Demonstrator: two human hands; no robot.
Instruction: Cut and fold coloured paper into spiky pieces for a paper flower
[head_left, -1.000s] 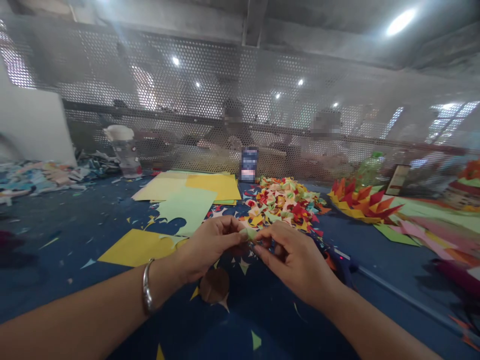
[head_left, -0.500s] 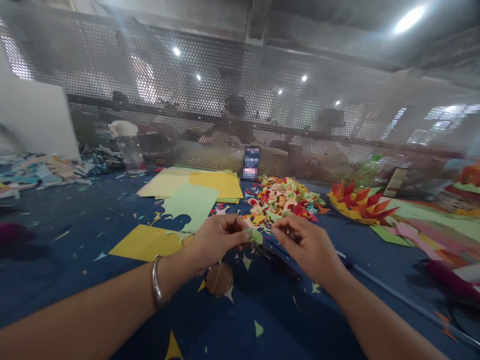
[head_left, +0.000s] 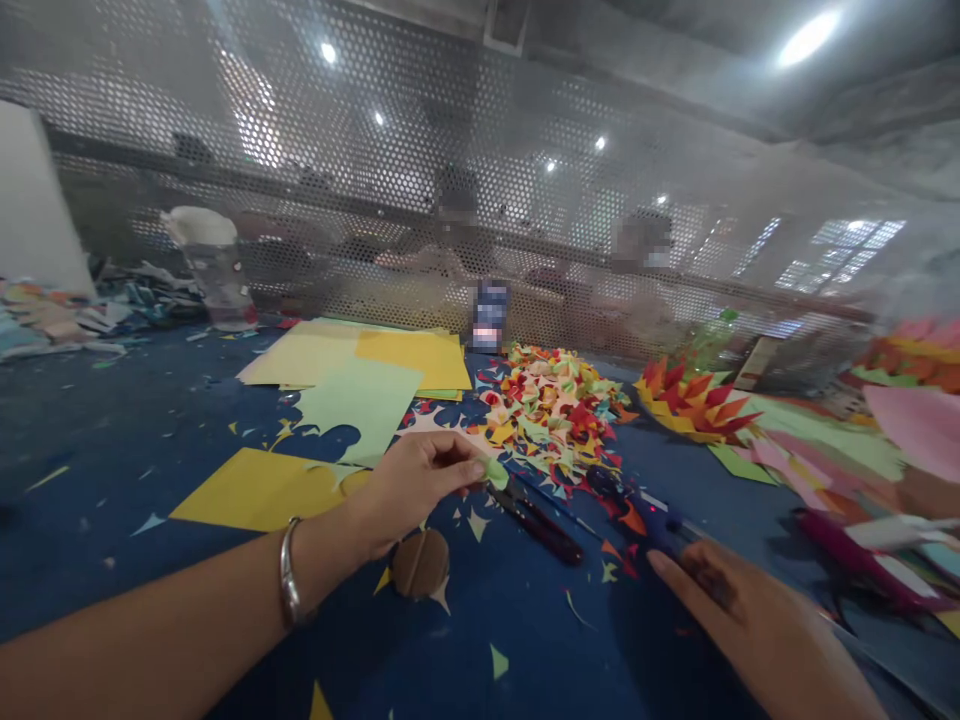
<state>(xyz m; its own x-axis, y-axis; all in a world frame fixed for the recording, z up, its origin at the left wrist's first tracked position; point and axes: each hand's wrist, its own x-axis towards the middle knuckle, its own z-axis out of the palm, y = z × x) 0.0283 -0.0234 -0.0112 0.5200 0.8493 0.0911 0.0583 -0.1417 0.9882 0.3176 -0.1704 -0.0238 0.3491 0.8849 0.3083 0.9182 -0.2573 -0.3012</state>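
Blue table (head_left: 555, 650) — heaped paper pieces (head_left: 555, 405)

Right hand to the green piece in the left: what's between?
Head view: a dark tool, a thin blue rod and paper scraps lie between right hand and green piece.

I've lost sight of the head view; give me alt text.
The left hand pinches a small green paper piece above a blue table, with the right hand near a dark blue tool. Beyond lies a colourful paper heap.

A craft workshop — coloured paper sheets (head_left: 255, 488), heaped paper pieces (head_left: 559, 405), perforated screen (head_left: 397, 160) behind.
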